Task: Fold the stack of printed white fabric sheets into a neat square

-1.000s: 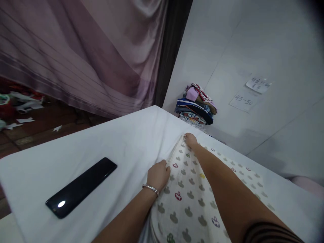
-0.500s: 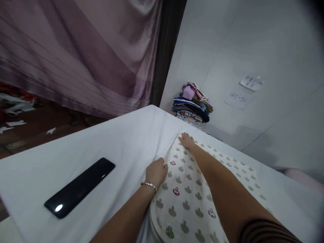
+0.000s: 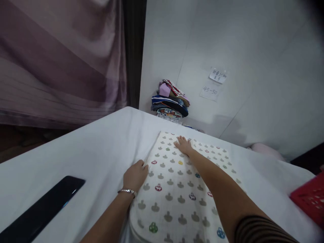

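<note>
Now, nearest to the person, a white cloth [image 3: 174, 185] printed with small grey mushrooms lies on the white-covered surface [image 3: 108, 145]. Its long axis runs away from the person, leaning a little to the right, and the printed stems also point away. At its left edge the left hand [image 3: 135, 175] bends its fingers; whether they pinch the fabric, I cannot tell. Farther, the right hand [image 3: 184, 145] lies flat on the cloth, fingers spread, grasping nothing. Smoothing seems the step in hand; the next move would call for a light palm and a straight edge. Beyond stands a multicoloured pile of folded clothes [image 3: 170, 101].
</note>
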`<state>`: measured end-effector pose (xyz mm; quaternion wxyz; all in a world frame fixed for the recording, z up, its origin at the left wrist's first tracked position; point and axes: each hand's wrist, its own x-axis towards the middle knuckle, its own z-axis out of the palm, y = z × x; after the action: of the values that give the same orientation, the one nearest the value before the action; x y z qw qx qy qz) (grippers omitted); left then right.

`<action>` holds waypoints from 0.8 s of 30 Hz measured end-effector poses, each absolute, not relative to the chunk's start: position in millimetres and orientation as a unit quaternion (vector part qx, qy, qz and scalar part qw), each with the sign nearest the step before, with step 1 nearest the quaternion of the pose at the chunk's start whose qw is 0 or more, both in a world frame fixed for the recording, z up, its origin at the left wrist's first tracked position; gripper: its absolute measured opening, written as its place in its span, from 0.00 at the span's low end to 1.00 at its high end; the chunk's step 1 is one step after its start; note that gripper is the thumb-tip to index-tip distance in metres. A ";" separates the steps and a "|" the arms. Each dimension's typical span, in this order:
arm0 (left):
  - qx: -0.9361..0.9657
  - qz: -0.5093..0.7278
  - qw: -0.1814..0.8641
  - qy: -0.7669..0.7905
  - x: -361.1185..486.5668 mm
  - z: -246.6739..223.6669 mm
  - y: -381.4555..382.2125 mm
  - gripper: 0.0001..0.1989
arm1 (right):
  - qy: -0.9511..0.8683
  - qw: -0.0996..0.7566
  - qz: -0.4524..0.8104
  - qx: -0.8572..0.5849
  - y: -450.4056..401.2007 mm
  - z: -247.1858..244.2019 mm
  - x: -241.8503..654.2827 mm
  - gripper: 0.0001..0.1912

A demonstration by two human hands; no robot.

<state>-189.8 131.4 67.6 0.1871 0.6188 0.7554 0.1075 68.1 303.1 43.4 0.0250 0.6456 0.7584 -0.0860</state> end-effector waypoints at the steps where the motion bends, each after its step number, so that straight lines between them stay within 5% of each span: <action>1: 0.619 0.107 0.188 0.755 -189.8 68.3 131.4 0.15 | 0.763 0.017 -0.079 0.641 301.7 43.8 69.6 0.35; 24: 0.601 0.079 0.229 0.761 -190.0 70.7 141.9 0.20 | 0.677 -0.015 -0.067 0.732 285.0 44.3 163.5 0.38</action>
<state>-190.0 141.9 70.7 0.2295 0.6013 0.7612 0.0792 163.5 285.0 44.3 -0.0151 0.7324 0.6774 -0.0672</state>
